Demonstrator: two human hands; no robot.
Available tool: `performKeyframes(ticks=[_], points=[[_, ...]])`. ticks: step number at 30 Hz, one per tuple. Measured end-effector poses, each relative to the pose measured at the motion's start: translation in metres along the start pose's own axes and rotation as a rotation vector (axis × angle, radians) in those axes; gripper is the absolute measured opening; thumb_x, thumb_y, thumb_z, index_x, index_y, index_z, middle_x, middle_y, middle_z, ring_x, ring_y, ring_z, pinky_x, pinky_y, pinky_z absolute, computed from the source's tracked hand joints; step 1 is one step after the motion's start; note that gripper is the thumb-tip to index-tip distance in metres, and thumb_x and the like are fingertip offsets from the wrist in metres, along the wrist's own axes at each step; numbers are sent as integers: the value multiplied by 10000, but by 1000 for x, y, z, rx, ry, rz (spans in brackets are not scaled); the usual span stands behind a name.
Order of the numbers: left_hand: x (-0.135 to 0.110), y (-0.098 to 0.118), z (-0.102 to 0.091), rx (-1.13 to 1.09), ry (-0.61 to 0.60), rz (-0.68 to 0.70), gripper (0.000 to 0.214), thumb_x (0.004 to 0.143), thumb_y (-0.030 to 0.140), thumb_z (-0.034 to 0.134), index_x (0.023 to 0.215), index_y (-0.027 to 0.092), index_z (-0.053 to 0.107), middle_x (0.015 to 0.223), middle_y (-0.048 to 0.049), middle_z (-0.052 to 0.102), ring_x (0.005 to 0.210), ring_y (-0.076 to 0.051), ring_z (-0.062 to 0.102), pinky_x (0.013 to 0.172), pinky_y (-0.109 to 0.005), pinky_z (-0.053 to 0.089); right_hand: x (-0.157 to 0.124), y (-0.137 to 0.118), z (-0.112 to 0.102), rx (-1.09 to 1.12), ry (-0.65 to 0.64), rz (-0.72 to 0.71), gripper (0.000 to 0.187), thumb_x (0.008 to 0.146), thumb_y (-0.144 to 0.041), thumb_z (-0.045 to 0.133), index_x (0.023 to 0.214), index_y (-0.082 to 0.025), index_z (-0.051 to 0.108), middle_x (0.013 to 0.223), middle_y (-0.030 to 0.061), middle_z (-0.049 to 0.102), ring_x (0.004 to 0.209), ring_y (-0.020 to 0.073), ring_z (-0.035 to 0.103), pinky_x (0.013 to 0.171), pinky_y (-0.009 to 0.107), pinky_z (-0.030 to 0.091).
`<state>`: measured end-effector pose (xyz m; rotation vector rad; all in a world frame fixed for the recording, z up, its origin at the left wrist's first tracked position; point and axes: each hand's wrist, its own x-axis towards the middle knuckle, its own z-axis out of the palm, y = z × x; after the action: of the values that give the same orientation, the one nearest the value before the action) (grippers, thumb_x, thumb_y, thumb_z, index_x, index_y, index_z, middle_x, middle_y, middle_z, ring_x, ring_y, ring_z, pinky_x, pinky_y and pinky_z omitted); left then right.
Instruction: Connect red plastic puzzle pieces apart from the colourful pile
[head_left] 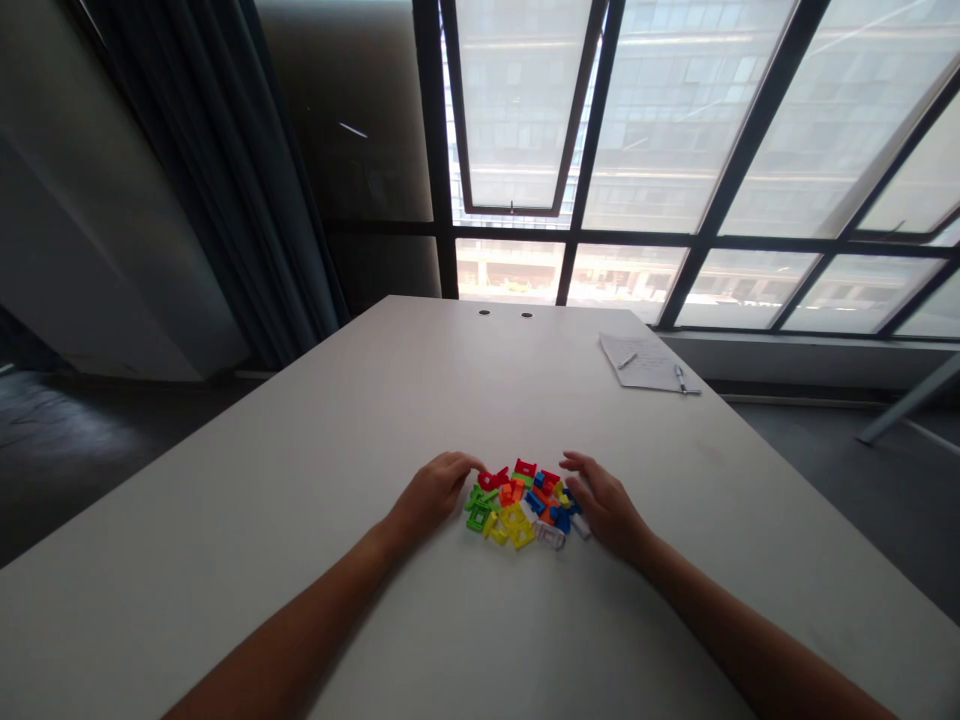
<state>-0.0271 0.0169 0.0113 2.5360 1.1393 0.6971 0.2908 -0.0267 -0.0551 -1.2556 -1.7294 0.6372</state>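
Note:
A small pile of colourful plastic building pieces lies on the white table [360,440], between my two hands. My left hand [439,488] rests at its left side, index finger stretched out to the edge of a red piece [491,480]; the other fingers are partly hidden, and nothing shows in its grasp. Green pieces [478,515] sit closest below that hand. On the right side, my right hand [606,505] is open with fingers apart, beside blue pieces [561,519] and a white piece [580,526]. Yellow pieces [517,524] and a clear-looking piece [550,535] form the near edge.
Papers [645,362] with a pen [680,378] and another slim white item lie at the table's far right. Two round dark holes [484,313] mark the far edge. Beyond stand large windows [517,100] and a dark curtain [217,170].

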Motion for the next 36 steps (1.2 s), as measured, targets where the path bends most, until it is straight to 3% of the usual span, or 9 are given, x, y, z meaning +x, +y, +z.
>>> performKeyframes(ticks=[6,16,22,26,30,36], points=[[6,3,6,-28,-113,109,368,949,162,503,1260,258,675,1264,-67,699,1207,-216,616,1088,-396,481,0,1,1,-30,-16,-14,455,1015,-479,418,1356,-199,528,1283,139,660,1192,271,626,1039,481,491],[3,8,1,16,-159,98,286,963,307,567,1216,248,687,1169,-76,726,1078,-231,662,987,-377,523,2,-2,1,27,-14,15,437,1003,-490,436,1295,-198,577,1255,138,682,1167,277,651,1013,479,517],[15,-10,-1,24,-13,-8,332,983,389,575,1278,250,636,1157,-65,728,1032,-216,685,951,-373,535,3,-2,2,-4,-28,15,442,999,-482,443,1287,-177,583,1264,140,678,1176,274,639,1017,463,507],[47,-22,3,112,39,6,325,972,359,607,1274,241,625,1131,-60,731,1024,-226,680,932,-383,533,3,-3,2,-14,-29,13,436,995,-475,448,1280,-177,589,1242,138,688,1152,272,650,1006,457,510],[98,-30,11,216,52,20,280,980,306,600,1240,214,650,1156,-80,726,1055,-236,670,961,-372,516,4,-3,3,-34,-21,6,427,996,-472,451,1269,-180,602,1236,134,692,1150,274,649,1009,464,506],[174,-43,36,281,-10,-135,341,924,225,659,1265,237,650,1175,-52,735,1050,-203,680,957,-299,514,8,2,4,-37,-12,5,397,997,-442,461,1233,-174,634,1219,131,698,1131,265,652,1006,442,501]])
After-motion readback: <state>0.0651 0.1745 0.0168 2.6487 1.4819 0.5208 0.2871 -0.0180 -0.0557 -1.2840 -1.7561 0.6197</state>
